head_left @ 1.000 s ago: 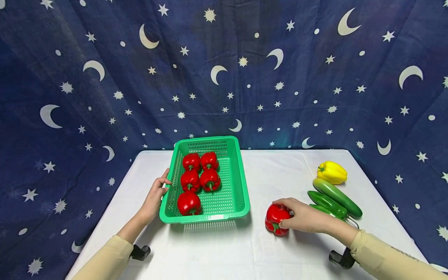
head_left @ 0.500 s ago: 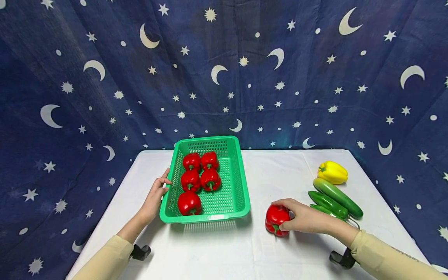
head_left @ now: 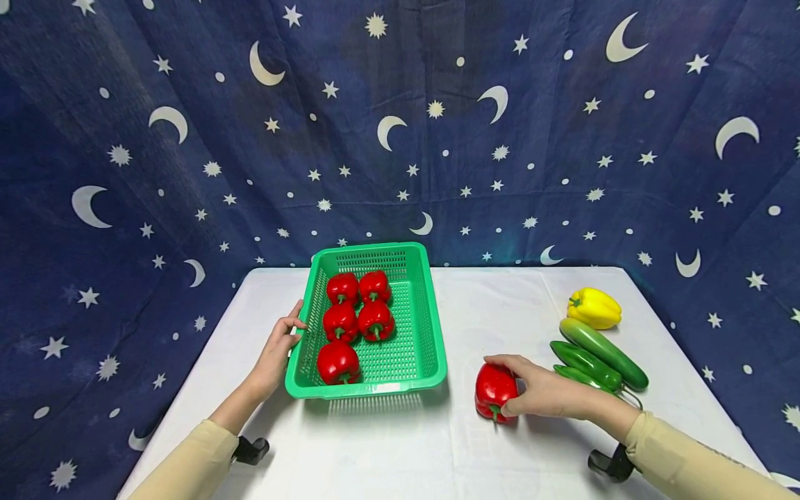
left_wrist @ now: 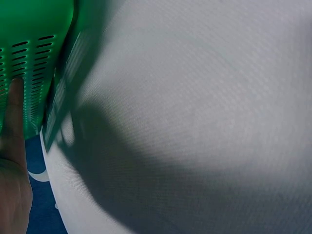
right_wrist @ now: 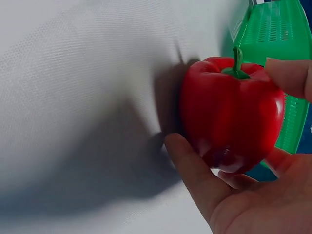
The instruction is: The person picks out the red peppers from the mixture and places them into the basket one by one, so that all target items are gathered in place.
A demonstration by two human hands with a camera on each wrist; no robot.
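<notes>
In the head view, my right hand [head_left: 540,390] holds a red bell pepper [head_left: 492,389] low over or on the white table, right of the green basket. The right wrist view shows the bell pepper [right_wrist: 229,114] between thumb and fingers, its green stem beside the thumb; whether it touches the cloth is unclear. My left hand [head_left: 275,351] grips the left side of the green plastic basket [head_left: 436,333], with fingertips at its rim. In the left wrist view, one straight finger [left_wrist: 14,112] lies against the perforated outer wall [left_wrist: 41,63]. Several red bell peppers [head_left: 340,323] sit inside the basket, mostly toward its left.
A yellow bell pepper [head_left: 594,308], a cucumber [head_left: 603,353] and green chili peppers [head_left: 584,364] lie at the table's right side, beyond my right hand. A dark blue curtain [head_left: 400,139] with moons and stars hangs behind the table [head_left: 387,451].
The red bell pepper in my right hand has turned slightly, its stem shifting toward the near side, and the thumb has moved with it. My left hand and the basket stay put.
</notes>
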